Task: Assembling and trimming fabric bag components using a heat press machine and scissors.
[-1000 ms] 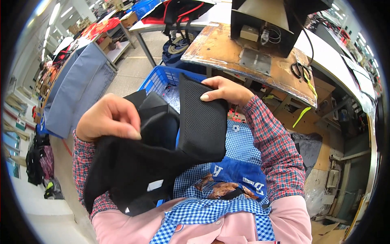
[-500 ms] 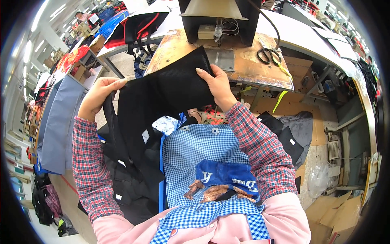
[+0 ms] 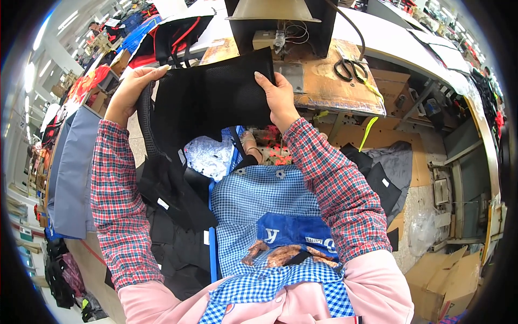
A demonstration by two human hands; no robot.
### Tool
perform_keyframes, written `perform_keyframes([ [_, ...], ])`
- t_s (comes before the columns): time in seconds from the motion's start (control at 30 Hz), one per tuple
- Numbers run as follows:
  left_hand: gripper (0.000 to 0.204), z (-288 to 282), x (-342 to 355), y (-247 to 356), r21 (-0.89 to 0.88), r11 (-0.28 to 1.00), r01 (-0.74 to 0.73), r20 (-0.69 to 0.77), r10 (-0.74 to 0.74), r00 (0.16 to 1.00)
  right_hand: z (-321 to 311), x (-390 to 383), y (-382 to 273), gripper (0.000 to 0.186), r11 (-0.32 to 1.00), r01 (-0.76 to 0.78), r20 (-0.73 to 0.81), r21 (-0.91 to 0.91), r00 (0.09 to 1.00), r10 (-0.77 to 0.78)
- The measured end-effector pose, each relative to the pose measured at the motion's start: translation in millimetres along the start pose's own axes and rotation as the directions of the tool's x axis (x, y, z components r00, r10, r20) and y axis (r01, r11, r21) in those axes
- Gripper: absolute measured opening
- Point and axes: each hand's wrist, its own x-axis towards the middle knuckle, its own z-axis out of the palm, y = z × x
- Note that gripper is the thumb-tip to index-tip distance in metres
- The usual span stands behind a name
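Observation:
A piece of black fabric is stretched between my two hands, in front of the machine table. My left hand pinches its upper left corner between thumb and fingers. At the right edge, my right hand grips the cloth with the thumb on the near face. A long black strip with a mesh edge hangs from the left side toward my lap. More black fabric pieces with small white labels lie at my left, partly over a blue bin.
A machine stands on the worn wooden table, with black-handled scissors to its right. A yellow-green strip hangs off the edge. Cardboard boxes sit at lower right; dark cloth lies on the floor.
Both hands have raised the black fabric, the left more than the right, so its top edge is more level. More of the clear plastic in the blue bin shows below it.

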Motion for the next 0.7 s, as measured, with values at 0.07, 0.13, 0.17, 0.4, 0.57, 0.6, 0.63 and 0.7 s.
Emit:
perform_keyframes([
  [0.07, 0.028, 3, 2, -5, -0.022, 0.999, -0.026, -0.048, 0.025, 0.999, 2, -2, 0, 0.029, 1.000, 0.026, -0.011, 0.005, 1.000, -0.026],
  [0.13, 0.028, 11, 2, -2, -0.043, 0.998, -0.052, -0.095, 0.048, 0.994, 1, -4, -1, 0.028, 0.999, 0.051, -0.024, 0.010, 0.998, -0.051],
  [0.17, 0.029, 13, 2, 1, -0.044, 0.998, -0.038, -0.075, 0.035, 0.997, 1, -5, -1, 0.027, 0.999, 0.046, -0.029, 0.029, 0.999, -0.045],
  [0.4, 0.029, 11, 5, -2, -0.092, 0.996, -0.018, -0.017, 0.016, 1.000, 4, -11, 0, 0.025, 0.995, 0.101, -0.069, 0.009, 0.993, -0.101],
  [0.57, 0.027, 16, 0, 3, -0.064, 0.998, -0.026, -0.046, 0.023, 0.999, 3, -14, 2, 0.025, 0.994, 0.106, -0.079, 0.018, 0.991, -0.105],
  [0.6, 0.026, 14, -2, 3, -0.039, 0.999, -0.009, -0.038, 0.007, 0.999, 3, -15, 1, 0.025, 0.995, 0.103, -0.083, 0.006, 0.991, -0.103],
  [0.63, 0.026, 10, 0, 2, -0.038, 0.999, -0.010, -0.039, 0.008, 0.999, 3, -17, 1, 0.025, 0.995, 0.104, -0.082, 0.006, 0.991, -0.104],
  [0.7, 0.027, 5, 2, -2, 0.037, 0.999, -0.009, -0.013, 0.010, 1.000, 3, -20, 0, 0.026, 0.996, 0.089, -0.077, 0.008, 0.993, -0.089],
])
